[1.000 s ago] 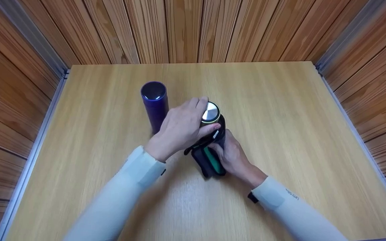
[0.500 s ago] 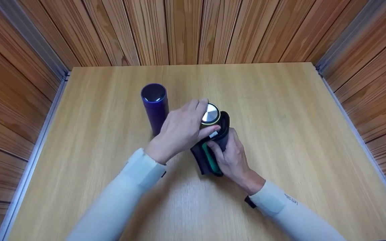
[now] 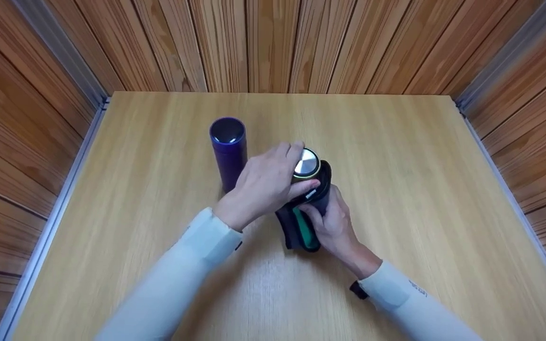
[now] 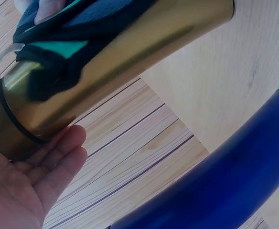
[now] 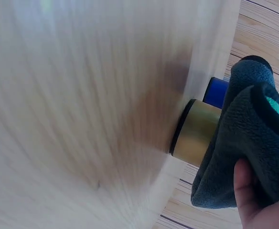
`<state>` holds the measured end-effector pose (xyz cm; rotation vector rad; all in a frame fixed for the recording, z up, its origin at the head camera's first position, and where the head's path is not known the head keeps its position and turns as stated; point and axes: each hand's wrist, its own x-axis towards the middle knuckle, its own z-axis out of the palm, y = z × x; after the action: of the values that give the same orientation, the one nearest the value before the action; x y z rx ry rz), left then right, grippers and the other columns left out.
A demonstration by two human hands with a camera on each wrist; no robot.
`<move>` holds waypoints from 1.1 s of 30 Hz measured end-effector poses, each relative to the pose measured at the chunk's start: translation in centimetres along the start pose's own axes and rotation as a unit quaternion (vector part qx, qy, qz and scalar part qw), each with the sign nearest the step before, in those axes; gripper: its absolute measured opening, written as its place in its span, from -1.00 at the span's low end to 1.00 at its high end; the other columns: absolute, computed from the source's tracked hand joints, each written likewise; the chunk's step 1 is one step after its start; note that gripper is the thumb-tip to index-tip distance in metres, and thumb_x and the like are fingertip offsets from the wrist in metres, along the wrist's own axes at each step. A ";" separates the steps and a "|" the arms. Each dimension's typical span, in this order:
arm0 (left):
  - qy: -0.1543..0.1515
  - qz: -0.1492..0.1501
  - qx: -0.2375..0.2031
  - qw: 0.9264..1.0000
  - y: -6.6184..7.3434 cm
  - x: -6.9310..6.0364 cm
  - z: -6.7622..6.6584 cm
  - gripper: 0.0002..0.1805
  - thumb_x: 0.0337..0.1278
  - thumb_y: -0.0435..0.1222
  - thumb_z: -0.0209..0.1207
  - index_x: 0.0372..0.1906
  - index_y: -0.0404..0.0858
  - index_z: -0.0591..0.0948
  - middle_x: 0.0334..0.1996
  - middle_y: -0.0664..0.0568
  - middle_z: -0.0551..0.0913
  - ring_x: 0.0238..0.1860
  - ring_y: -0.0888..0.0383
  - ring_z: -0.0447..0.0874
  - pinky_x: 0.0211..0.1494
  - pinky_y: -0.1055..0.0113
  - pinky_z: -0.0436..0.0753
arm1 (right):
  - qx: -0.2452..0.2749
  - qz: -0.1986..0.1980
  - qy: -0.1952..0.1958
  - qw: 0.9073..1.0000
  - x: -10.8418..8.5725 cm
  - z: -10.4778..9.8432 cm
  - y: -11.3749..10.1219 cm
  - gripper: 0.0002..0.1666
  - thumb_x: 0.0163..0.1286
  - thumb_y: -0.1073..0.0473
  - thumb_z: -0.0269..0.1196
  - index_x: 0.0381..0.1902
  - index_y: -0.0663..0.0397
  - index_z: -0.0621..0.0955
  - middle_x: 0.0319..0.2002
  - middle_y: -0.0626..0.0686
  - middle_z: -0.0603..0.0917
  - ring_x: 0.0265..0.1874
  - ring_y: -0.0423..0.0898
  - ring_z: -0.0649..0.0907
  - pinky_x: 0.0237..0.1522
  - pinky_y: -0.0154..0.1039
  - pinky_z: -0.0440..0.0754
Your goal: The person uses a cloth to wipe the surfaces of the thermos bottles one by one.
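A gold thermos flask (image 4: 149, 52) stands upright on the table, its silver-topped lid (image 3: 307, 163) facing up in the head view. My left hand (image 3: 268, 182) grips it around the lid from the left, thumb on the near side. With my right hand (image 3: 337, 227) I hold a folded dark grey cloth (image 5: 225, 148) with a green part against the flask's right and near sides. In the right wrist view, the flask's lower end shows below the cloth; part of its body is covered. A purple-blue flask (image 3: 230, 163) stands just left of my left hand.
Both flasks stand on a light wooden table (image 3: 396, 166). Wood-plank walls (image 3: 273, 47) rise at the back and both sides, with grey metal strips along the table's side edges. The purple-blue flask is close to the left fingers.
The right hand has shifted the cloth around the flask; a dark flap that hung to its left is no longer seen there. The left hand keeps its grip. The head view has shifted slightly.
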<state>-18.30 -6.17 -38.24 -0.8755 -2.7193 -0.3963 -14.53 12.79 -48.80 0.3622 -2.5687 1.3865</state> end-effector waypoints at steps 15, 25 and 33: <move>-0.008 -0.013 -0.008 1.000 0.0 -0.1 0.2 -0.20 0.38 0.33 -0.01 0.34 -0.24 0.41 -0.08 -0.01 0.62 -0.20 0.12 0.61 -0.27 0.23 0.70 | 0.067 0.110 -0.054 0.990 -1.0 1.0 0.2 -0.24 0.56 -0.02 0.22 0.51 0.17 0.23 0.36 0.24 0.36 0.32 0.11 0.42 0.42 0.12 0.31; 0.008 0.001 -0.007 1.000 0.0 -0.1 0.1 -0.21 0.38 0.33 -0.01 0.31 -0.25 0.43 -0.10 -0.01 0.62 -0.25 0.14 0.60 -0.33 0.31 0.69 | 0.031 0.034 0.045 0.998 -1.3 1.2 -1.8 -0.28 0.48 0.08 0.33 0.40 0.22 0.27 0.18 0.16 0.44 0.12 0.04 0.52 0.22 0.02 0.51; 0.000 -0.005 -0.019 1.000 -0.1 0.0 0.2 -0.21 0.37 0.32 0.03 0.33 -0.25 0.43 -0.05 -0.04 0.64 -0.22 0.12 0.62 -0.27 0.28 0.71 | 0.015 0.074 0.001 0.997 -1.1 1.3 -0.8 -0.14 0.45 -0.07 0.33 0.49 0.11 0.19 0.23 0.18 0.36 0.16 0.09 0.48 0.25 0.08 0.45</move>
<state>-18.38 -6.18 -38.42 -0.8711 -2.7254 -0.4503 -13.36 11.39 -49.23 0.1798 -2.6223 1.4746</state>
